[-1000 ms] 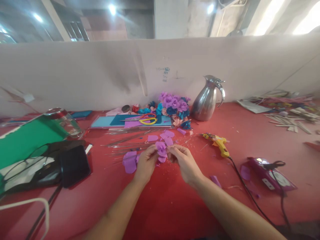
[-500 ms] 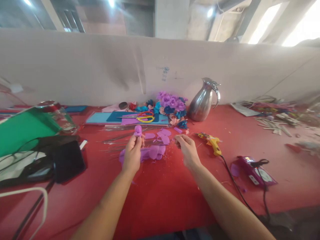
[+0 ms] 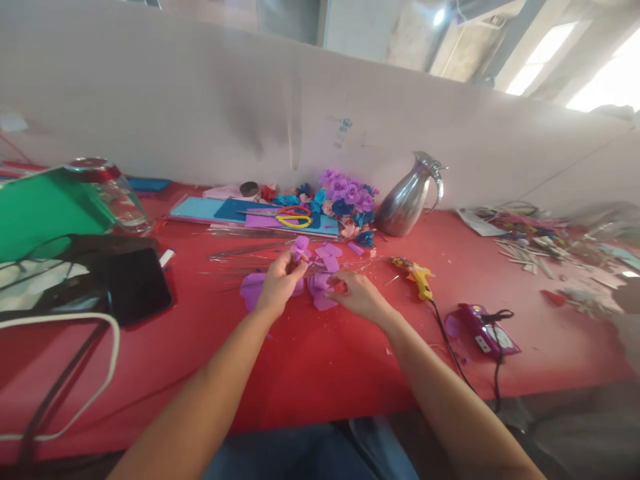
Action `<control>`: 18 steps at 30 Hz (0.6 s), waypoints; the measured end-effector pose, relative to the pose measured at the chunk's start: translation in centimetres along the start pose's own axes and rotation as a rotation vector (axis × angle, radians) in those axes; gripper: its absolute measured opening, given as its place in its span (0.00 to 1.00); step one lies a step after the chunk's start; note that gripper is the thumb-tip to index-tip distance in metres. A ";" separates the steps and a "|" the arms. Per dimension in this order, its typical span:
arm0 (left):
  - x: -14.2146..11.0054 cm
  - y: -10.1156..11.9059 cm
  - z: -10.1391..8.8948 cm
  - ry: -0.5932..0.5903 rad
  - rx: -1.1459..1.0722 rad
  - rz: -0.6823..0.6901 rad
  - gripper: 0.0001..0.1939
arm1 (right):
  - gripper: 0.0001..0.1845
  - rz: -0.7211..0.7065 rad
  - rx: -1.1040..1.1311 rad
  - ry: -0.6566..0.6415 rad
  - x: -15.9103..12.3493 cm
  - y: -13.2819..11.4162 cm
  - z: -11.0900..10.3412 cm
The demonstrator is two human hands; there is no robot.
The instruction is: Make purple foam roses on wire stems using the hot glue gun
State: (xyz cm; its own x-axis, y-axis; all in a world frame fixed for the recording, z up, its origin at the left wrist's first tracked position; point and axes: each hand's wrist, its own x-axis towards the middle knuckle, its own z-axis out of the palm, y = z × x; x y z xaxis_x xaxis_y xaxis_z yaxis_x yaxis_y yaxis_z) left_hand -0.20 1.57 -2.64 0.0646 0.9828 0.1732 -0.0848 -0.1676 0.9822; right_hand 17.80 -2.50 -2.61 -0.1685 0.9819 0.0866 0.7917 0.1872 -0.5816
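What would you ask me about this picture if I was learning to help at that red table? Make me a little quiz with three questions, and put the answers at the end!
1. True or false: the metal jug stands to the right of the pile of flowers in the picture.

2. Pick one. What is the person's left hand holding?
A) a glue gun
B) a small purple flower
C) a phone

3. Fill in the missing word: the scissors have one red handle and one ____ handle.

Key: 1. True. 2. B. 3. Yellow.
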 end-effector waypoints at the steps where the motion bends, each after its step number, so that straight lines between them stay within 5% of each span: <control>1: -0.2 0.2 0.3 -0.023 0.008 -0.027 0.07 | 0.11 0.000 -0.026 -0.029 -0.4 0.3 -0.3; 7: -1.1 0.5 0.9 -0.150 0.124 -0.034 0.07 | 0.05 0.052 -0.034 0.016 -1.8 1.3 0.3; 14: -1.7 0.6 1.4 -0.190 0.068 -0.139 0.15 | 0.05 0.007 0.049 0.320 -2.7 -0.1 -0.3; 18: -2.3 0.6 2.2 -0.235 0.030 -0.167 0.14 | 0.06 -0.016 0.026 0.359 -3.7 -1.2 -0.4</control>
State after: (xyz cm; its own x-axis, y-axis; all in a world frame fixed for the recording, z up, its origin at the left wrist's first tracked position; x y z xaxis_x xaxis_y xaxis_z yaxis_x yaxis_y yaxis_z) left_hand 1.80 -0.95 -2.28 0.3041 0.9525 0.0180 -0.0245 -0.0110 0.9996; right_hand 17.73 -6.33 -1.86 0.0400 0.9276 0.3714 0.7749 0.2059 -0.5976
